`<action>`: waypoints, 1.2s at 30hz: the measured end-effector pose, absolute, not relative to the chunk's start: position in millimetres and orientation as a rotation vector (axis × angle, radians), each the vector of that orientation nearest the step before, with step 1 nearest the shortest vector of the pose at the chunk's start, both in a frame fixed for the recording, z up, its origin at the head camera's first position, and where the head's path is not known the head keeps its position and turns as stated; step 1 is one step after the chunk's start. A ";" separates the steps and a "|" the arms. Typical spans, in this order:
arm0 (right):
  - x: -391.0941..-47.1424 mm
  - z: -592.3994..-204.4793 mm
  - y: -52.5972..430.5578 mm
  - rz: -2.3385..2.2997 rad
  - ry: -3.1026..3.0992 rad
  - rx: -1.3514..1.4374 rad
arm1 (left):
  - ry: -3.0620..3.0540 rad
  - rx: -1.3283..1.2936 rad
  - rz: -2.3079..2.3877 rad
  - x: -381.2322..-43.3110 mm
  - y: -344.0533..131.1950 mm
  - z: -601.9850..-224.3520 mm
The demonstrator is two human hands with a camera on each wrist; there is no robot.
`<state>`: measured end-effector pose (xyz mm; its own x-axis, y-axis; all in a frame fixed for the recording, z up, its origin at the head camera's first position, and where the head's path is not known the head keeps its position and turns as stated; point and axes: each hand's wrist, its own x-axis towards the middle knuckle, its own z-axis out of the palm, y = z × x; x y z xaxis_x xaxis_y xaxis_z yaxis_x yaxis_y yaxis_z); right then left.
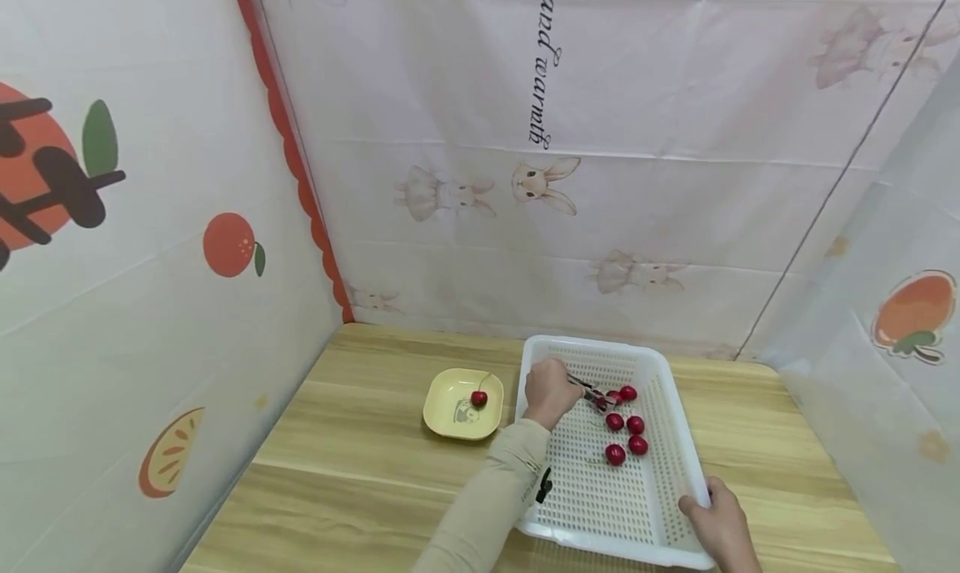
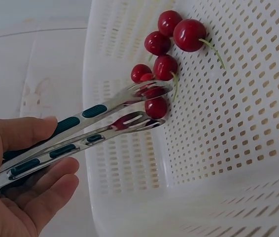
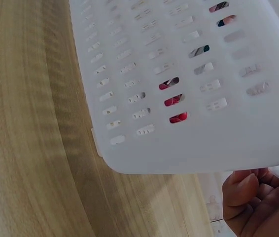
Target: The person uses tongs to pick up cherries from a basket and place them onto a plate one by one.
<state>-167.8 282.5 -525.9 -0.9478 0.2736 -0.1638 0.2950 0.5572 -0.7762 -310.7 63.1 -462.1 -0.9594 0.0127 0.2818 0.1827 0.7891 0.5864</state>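
Note:
My left hand [image 1: 551, 391] holds metal tongs [image 2: 75, 131] with dark green grip inlays, thumb on one arm and fingers along the other. The tongs' slotted tips are spread around a red cherry [image 2: 155, 108] inside a white perforated plastic basket [image 1: 615, 548]. Several more cherries [image 2: 189, 35], some with green stems, lie on the basket's floor. At the basket's near right corner, my right hand [image 1: 720, 519] grips the rim with the thumb over the top. Curled fingers of that hand [image 3: 258, 200] show at the basket's edge in the right wrist view.
Left of the basket stands a small yellow square dish [image 1: 442, 390] with one stemmed cherry [image 1: 478, 399] in it. Both rest on a wood-grain table [image 1: 360, 465]. Printed cloth walls [image 1: 450, 98] with rabbits and fruit enclose the back and sides.

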 end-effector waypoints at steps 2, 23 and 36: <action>-167.5 -525.3 282.7 -1.381 2.754 0.503 | -2.725 -0.149 -0.919 -311.2 61.5 -460.5; -169.7 -524.2 283.5 -1.369 2.755 0.490 | -2.691 -0.118 -0.976 -309.8 53.4 -440.1; -168.9 -524.7 280.1 -1.390 2.749 0.481 | -2.658 -0.088 -1.155 -288.2 24.9 -424.8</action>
<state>-168.9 280.1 -524.7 -0.9520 0.2614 -0.1590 0.2830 0.5548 -0.7823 -288.2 24.9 -424.8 -0.9689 -0.0410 0.2439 0.1504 0.6852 0.7127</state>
